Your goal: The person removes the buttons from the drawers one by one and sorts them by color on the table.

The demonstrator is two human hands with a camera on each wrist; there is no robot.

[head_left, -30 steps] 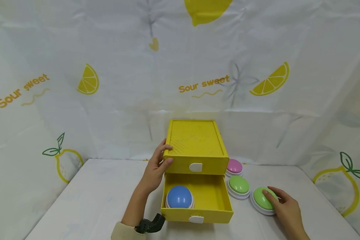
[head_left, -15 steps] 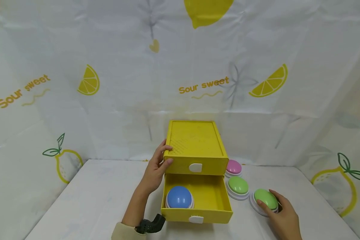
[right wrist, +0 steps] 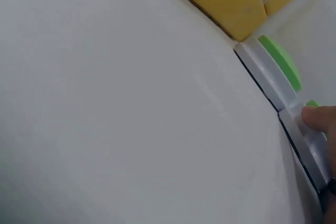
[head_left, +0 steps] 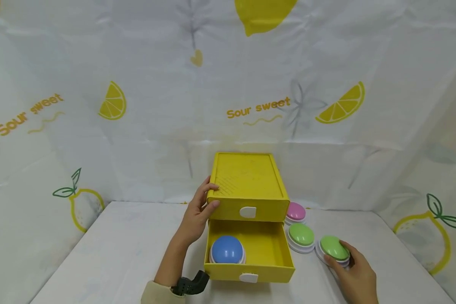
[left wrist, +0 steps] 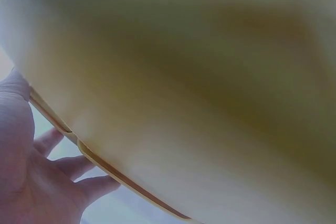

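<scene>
Gripping outer green button with right hand, right of yellow drawer unit | clasping its corner with left hand | maybe risking knocking inner green button by sliding too close

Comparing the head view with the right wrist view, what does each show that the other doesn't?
Only the head view shows the left hand, the blue domed button and the pink domed button. Only the right wrist view shows the dark line under the white round bases of two green domed buttons. Both show those green buttons, the yellow two-drawer plastic box and the right hand.
</scene>
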